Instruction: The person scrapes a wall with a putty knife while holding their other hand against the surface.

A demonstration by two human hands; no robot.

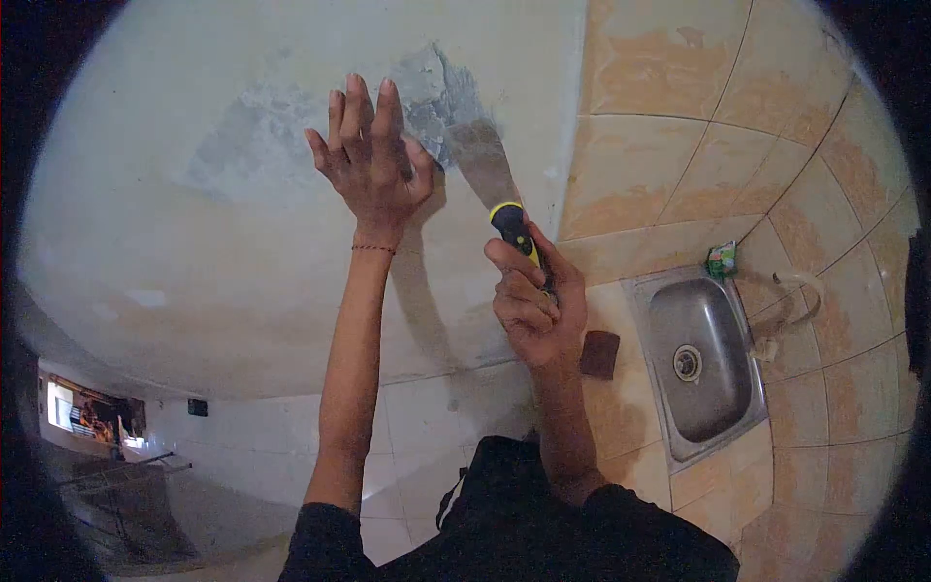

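My left hand [373, 165] lies against the pale wall [242, 291] with its fingers spread, a thin cord round the wrist. My right hand [538, 291] is wrapped round the black and yellow handle of a scraper [485, 165]. The wide metal blade points up and left, its edge at a rough grey patch [427, 92] where the surface is broken. Another grey, flaky patch [247, 141] shows to the left of my left hand.
Beige and orange tiles [659, 155] cover the wall at the right. A steel sink [703, 359] is set in a tiled counter, with a green packet [722, 260] at its corner. A dark brown block [599, 354] lies beside my right wrist. A rack [121, 475] stands lower left.
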